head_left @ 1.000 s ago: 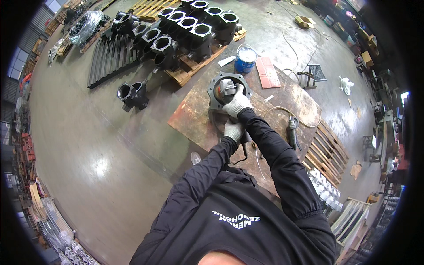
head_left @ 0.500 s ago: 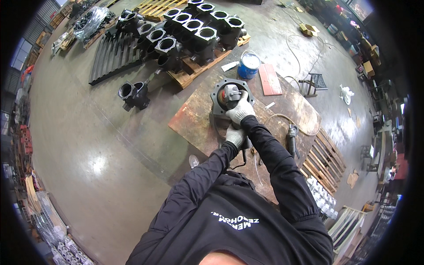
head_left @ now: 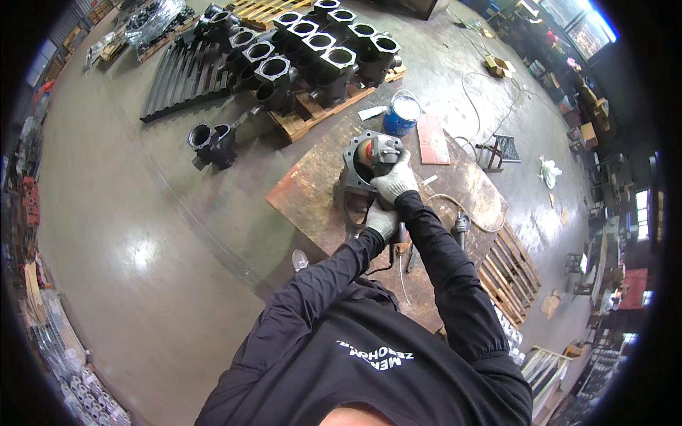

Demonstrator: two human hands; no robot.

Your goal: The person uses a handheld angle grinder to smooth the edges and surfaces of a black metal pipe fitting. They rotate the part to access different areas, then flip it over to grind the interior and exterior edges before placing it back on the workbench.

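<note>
Grinder [head_left: 386,150]: is sitting at the round opening of the metal fitting, its head tilting over the rim.
Metal fitting [head_left: 357,187]: is standing on the table [head_left: 307,186].
Right hand [head_left: 396,181]: is gripping near the grinder's head, gloved fingers curling closed.
Left hand [head_left: 382,219]: is wrapping the grinder's rear, fingers partly hiding beneath.
Blue can [head_left: 399,123]: is standing beyond the fitting, beside a red board [head_left: 432,142].
Pallet [head_left: 307,130]: is bearing black fittings [head_left: 329,84].

The glossy grey floor [head_left: 163,206] shines, with bright windows [head_left: 579,35] at right.
</note>
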